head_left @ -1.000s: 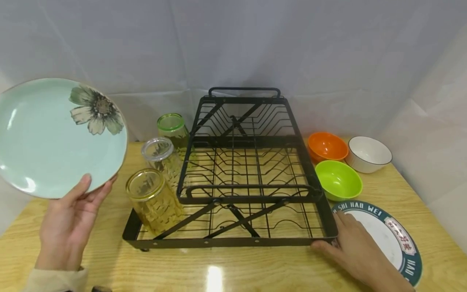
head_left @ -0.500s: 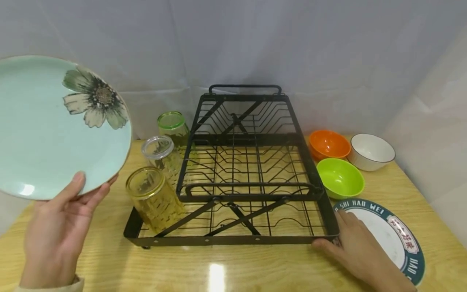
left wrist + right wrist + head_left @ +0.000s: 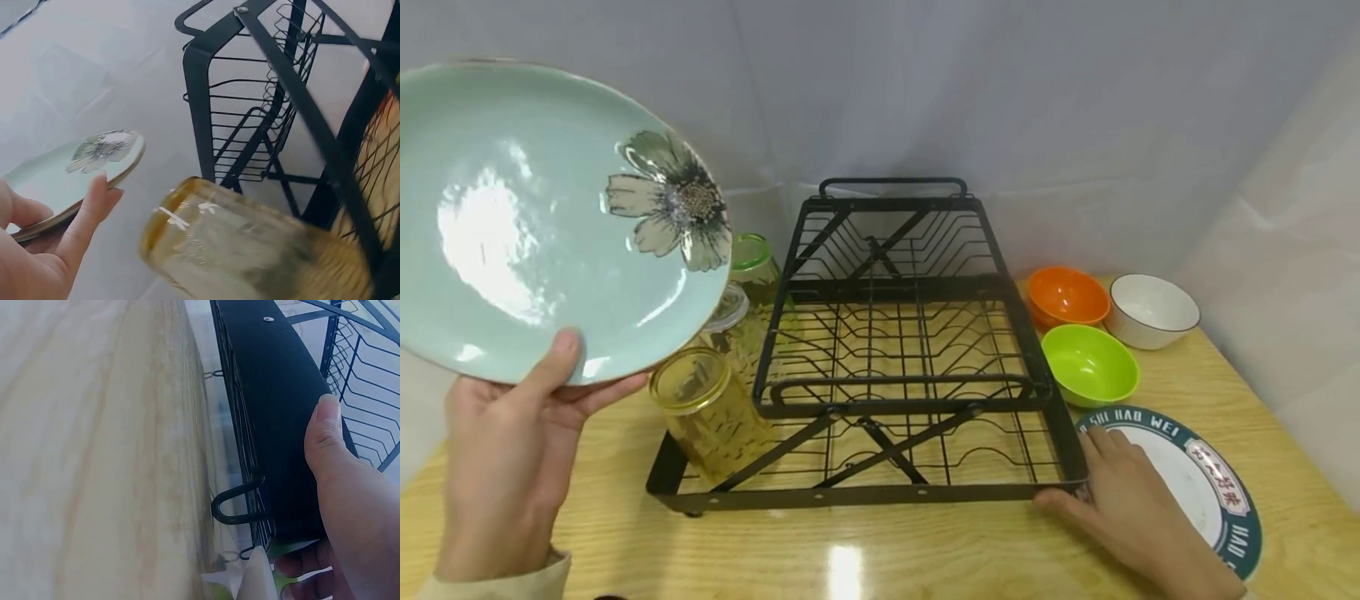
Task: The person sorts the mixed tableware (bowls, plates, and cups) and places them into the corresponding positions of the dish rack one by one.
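A pale green oval plate (image 3: 550, 233) with a grey flower is raised at the left of the head view, its face toward me. My left hand (image 3: 512, 475) pinches its lower rim, thumb over the face and fingers behind. In the left wrist view the same plate (image 3: 69, 169) appears nearly edge-on. A black two-tier dish rack (image 3: 880, 497) stands on the table. At its front right corner my right hand (image 3: 1131, 508) grips the frame; the right wrist view has the thumb along the black side bar (image 3: 275, 419) and the fingers curled below.
Upturned yellow (image 3: 703, 417), clear (image 3: 730, 312) and green (image 3: 752, 262) glasses line the rack's left side, partly behind the plate. To the right sit orange (image 3: 1067, 298), white (image 3: 1153, 311) and lime bowls (image 3: 1090, 367), with a green-rimmed plate (image 3: 1240, 542) nearer, partly under my right hand.
My left hand has lifted the plate, then brought it rightward, so it overlaps the glasses from this viewpoint. Its tilt has altered and a bright glare shows. The right hand stays on the rack corner.
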The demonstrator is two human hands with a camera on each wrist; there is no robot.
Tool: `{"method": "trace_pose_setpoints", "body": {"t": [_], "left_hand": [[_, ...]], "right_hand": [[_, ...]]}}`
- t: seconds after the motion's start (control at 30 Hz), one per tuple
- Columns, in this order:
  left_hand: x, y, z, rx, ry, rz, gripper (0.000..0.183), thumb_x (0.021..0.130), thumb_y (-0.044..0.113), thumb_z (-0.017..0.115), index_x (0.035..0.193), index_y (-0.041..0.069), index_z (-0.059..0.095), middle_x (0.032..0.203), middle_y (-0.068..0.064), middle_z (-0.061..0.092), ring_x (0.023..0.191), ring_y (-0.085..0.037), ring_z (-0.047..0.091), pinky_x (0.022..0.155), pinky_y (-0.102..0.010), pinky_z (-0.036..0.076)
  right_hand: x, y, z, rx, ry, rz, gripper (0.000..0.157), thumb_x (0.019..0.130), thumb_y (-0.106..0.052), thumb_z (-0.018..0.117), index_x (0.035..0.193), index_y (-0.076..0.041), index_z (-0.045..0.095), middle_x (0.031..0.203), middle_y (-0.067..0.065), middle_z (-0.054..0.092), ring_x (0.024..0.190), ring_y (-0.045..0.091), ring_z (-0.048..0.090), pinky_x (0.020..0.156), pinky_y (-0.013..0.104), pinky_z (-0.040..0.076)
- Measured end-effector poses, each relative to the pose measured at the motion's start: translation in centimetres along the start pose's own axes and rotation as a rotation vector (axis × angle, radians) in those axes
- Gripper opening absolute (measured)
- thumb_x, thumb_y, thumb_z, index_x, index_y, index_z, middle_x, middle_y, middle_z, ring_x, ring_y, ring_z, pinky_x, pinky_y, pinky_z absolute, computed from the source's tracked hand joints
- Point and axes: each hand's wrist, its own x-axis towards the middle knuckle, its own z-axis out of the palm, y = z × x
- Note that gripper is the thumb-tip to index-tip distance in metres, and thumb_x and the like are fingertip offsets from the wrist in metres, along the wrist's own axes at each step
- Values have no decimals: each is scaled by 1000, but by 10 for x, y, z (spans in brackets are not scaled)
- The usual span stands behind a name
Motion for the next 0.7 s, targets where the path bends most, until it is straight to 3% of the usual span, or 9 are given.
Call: {"method": "trace_pose_setpoints", "body": {"t": [0.13, 0.3, 0.4, 0.7], "left_hand": [[10, 7, 11, 151, -27, 58, 44, 95, -11, 47, 137, -7, 39, 130, -29, 52, 101, -43, 62, 68, -51, 52], [18, 12, 24, 409, -48, 73, 42, 94, -1, 56, 134, -7, 44, 127, -27, 56, 98, -37, 66, 66, -46, 54], [20, 10, 32, 489, -63, 91, 41, 93, 2, 58, 131, -8, 47, 124, -26, 58, 96, -34, 68, 64, -44, 55], [22, -2, 57, 490, -77, 153, 36, 93, -2, 57, 128, -9, 51, 119, -26, 61, 92, -31, 69, 62, -41, 54]], "right_hand": [[2, 0, 1, -31, 4, -6, 89, 81, -66, 62, 126, 10, 52, 115, 22, 56, 105, 39, 53, 94, 57, 41], [2, 1, 1, -27, 10, -12, 84, 80, -65, 63, 123, 7, 56, 106, 15, 57, 97, 32, 53, 90, 54, 44], [2, 1, 1, -20, -2, -3, 85, 81, -65, 63, 125, 8, 54, 108, 16, 57, 99, 33, 53, 90, 54, 44], [1, 2, 2, 11, -3, -15, 83, 83, -62, 63, 129, 7, 52, 115, 18, 57, 103, 35, 54, 93, 56, 42]]}}
